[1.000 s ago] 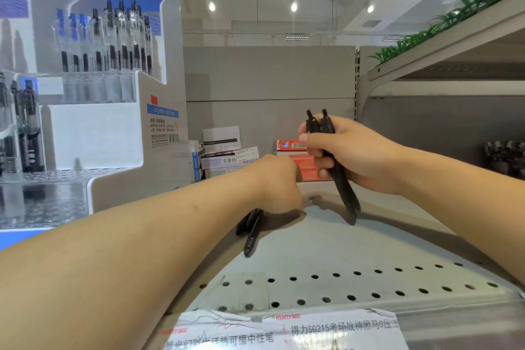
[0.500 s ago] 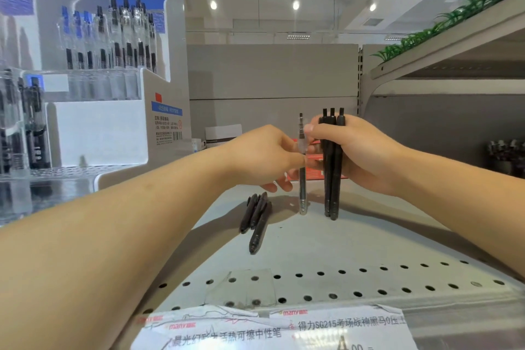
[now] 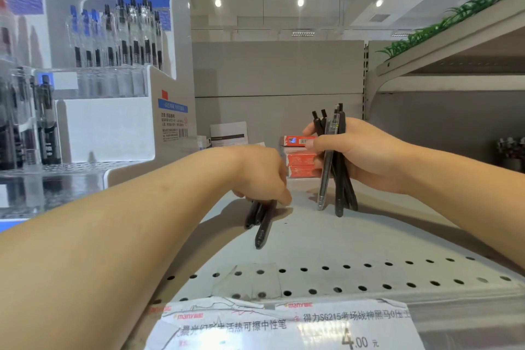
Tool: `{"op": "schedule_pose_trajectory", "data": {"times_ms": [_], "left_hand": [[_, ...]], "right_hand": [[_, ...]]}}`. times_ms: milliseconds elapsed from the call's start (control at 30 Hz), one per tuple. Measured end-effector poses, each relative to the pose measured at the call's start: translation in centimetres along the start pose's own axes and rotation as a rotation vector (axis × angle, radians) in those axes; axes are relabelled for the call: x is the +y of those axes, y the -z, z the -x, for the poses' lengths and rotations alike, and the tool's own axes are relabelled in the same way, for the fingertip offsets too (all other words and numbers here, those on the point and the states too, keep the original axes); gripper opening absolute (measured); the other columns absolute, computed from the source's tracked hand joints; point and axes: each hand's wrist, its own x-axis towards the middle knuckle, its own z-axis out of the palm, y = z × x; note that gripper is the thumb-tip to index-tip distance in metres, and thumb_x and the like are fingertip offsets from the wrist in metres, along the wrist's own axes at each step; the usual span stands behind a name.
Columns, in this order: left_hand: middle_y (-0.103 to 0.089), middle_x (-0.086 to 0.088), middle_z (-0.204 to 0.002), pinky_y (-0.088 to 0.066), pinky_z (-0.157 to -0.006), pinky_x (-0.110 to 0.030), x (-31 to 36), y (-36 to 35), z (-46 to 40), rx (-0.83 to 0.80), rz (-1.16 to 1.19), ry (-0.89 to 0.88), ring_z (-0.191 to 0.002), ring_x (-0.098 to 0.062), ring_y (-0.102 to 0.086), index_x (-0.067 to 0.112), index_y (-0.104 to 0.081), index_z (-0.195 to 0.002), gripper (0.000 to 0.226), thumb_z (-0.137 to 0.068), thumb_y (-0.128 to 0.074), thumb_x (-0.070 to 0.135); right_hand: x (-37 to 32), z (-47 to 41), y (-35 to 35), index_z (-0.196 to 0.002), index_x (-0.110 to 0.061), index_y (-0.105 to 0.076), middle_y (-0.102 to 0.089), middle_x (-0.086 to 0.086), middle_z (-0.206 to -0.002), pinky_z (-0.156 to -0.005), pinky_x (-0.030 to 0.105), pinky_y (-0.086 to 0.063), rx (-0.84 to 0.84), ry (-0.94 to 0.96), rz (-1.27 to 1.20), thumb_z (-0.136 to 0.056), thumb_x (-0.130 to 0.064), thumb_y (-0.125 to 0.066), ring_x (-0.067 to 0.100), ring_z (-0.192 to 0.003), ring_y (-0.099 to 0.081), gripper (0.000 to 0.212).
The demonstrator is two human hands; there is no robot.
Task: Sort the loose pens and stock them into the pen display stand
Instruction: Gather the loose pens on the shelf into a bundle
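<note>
The right hand (image 3: 366,156) is clamped round a bundle of pens (image 3: 336,162) held nearly upright, 1 clear-barrelled among several black ones, their lower tips touching or just above the shelf (image 3: 355,239). At about 9 o'clock from it, the left hand (image 3: 260,176) reaches down with fingers curled onto the upper ends of the loose black pens (image 3: 262,221) lying on the shelf; about 3 show, fanned toward 6 o'clock. Whether the fingers already pinch one or only touch them cannot be told, since the hand hides the contact.

These pens look light, stiff and smooth, so a bundle can slip or splay if the grip slackens; squaring the tips against the shelf should keep them even. A loose pen is best taken mid-barrel or at the rubber grip section, between thumb and forefinger, since a round barrel rolls on bare metal.

At 12 o'clock behind the hands stand stacked red boxes (image 3: 301,158). At 10 o'clock, well apart, rises the pen display stand (image 3: 110,125), its clear tiers already holding upright pens. At 6 o'clock a price label (image 3: 284,327) fronts the shelf edge.
</note>
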Motion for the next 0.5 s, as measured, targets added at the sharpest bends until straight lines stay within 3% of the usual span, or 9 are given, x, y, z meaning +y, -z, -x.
{"op": "schedule_pose_trajectory", "data": {"times_ms": [133,200,300,400,500], "left_hand": [[-0.066,0.009,-0.098,-0.056,-0.088,-0.037,1.2,-0.3,0.1,-0.080,0.015,-0.064,-0.096,-0.015,-0.063,0.030,-0.067,-0.118,0.031,-0.089,-0.065,0.041],[-0.063,0.015,-0.082,-0.056,-0.076,-0.030,1.3,-0.2,0.1,-0.066,0.058,-0.072,-0.081,-0.006,-0.063,0.031,-0.063,-0.122,0.035,-0.088,-0.066,0.038],[-0.062,0.013,-0.055,-0.049,-0.049,-0.020,1.2,0.1,0.0,0.037,0.269,-0.068,-0.044,0.000,-0.058,0.030,-0.058,-0.127,0.040,-0.088,-0.064,0.029],[-0.067,0.001,-0.081,-0.052,-0.046,-0.020,1.1,0.5,-0.1,0.207,0.514,-0.042,-0.043,-0.006,-0.062,0.031,-0.050,-0.136,0.050,-0.089,-0.063,0.022],[-0.069,-0.002,-0.090,-0.056,-0.048,-0.023,1.1,0.7,0.0,0.349,0.684,-0.046,-0.050,-0.010,-0.069,0.030,-0.047,-0.139,0.052,-0.090,-0.062,0.019]], "right_hand": [[0.1,-0.1,0.0,-0.102,-0.013,-0.067,-0.060,-0.001,-0.061,-0.064,0.029,-0.059,-0.036,-0.023,0.075,-0.093,-0.007,-0.068,0.013,-0.058,-0.061,0.011],[0.1,-0.1,0.0,-0.101,-0.013,-0.066,-0.056,-0.003,-0.058,-0.057,0.024,-0.054,-0.030,-0.038,0.069,-0.093,-0.007,-0.066,0.011,-0.053,-0.056,0.010],[0.1,-0.1,0.1,-0.099,-0.014,-0.064,-0.050,-0.003,-0.059,-0.052,0.026,-0.049,-0.009,-0.036,0.021,-0.096,-0.006,-0.061,0.011,-0.051,-0.047,0.009],[-0.1,-0.1,0.1,-0.100,-0.014,-0.064,-0.051,-0.001,-0.064,-0.055,0.028,-0.047,-0.016,-0.027,-0.030,-0.097,-0.005,-0.059,0.012,-0.053,-0.047,0.010],[-0.2,0.1,0.0,-0.103,-0.012,-0.062,-0.052,0.001,-0.067,-0.054,0.028,-0.052,-0.024,-0.027,-0.077,-0.097,-0.004,-0.058,0.014,-0.056,-0.052,0.011]]}}
